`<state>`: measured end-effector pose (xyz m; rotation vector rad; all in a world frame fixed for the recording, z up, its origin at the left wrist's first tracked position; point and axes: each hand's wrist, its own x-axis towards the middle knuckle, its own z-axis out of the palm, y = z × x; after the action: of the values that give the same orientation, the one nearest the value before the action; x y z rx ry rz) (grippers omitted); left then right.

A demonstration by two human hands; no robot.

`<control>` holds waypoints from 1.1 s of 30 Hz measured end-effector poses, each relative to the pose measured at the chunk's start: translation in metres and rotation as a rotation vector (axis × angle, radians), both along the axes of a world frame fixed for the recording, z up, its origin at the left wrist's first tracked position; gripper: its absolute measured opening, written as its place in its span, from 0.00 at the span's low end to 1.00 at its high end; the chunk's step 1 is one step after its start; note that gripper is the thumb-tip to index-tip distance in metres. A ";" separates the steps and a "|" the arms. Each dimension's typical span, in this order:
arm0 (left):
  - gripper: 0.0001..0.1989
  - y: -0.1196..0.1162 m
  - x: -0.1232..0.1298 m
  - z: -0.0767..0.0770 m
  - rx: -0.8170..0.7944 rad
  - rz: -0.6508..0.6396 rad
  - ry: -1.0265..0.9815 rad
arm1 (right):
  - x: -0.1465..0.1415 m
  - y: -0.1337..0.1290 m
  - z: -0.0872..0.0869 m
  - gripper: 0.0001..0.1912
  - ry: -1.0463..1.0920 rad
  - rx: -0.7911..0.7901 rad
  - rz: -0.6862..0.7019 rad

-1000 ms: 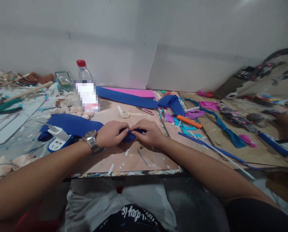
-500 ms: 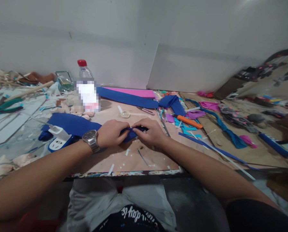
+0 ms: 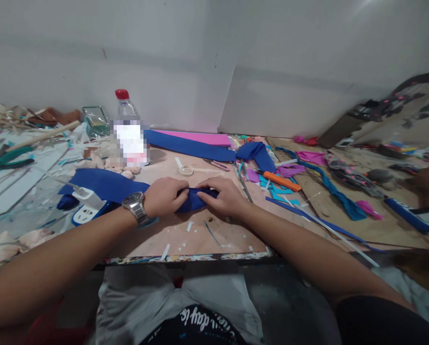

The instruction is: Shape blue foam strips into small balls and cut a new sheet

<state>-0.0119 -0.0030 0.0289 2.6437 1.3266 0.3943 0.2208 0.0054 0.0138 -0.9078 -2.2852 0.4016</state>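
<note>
Grip, head view: left hand (image 3: 167, 197) and right hand (image 3: 226, 197), thumbs turned inward, both pinching one length of blue fabric (image 3: 193, 201). Position of fabric: low over the tabletop (image 3: 232, 235), near its front edge, the exposed part lying between the hands. A further blue stretch (image 3: 102, 184) lies left of the left hand; whether the two join beneath it cannot be told.

Left wrist: one metal watch (image 3: 134, 205).

Beside left forearm: one white-and-blue power strip (image 3: 87, 213), plug fitted.

Beyond the hands: one pale ring (image 3: 186, 170), flat; one blue band (image 3: 191, 146) in front of a pink band (image 3: 203, 138); one red-capped bottle (image 3: 121, 94), upright, lower part blurred.

Right of right hand: one orange-handled cutter (image 3: 282, 181) among turquoise and purple scraps; one thin blue strip (image 3: 318, 220); one white rod (image 3: 343, 242), partly alongside it.

Far left: one pair of green-handled pliers (image 3: 15, 158).
</note>
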 end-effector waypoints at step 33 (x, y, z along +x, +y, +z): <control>0.15 0.001 -0.001 0.001 -0.065 -0.021 -0.019 | 0.000 0.003 -0.003 0.08 0.024 -0.053 -0.020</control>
<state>-0.0127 -0.0019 0.0294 2.5924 1.2822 0.3669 0.2207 0.0084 0.0103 -0.9463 -2.2517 0.4645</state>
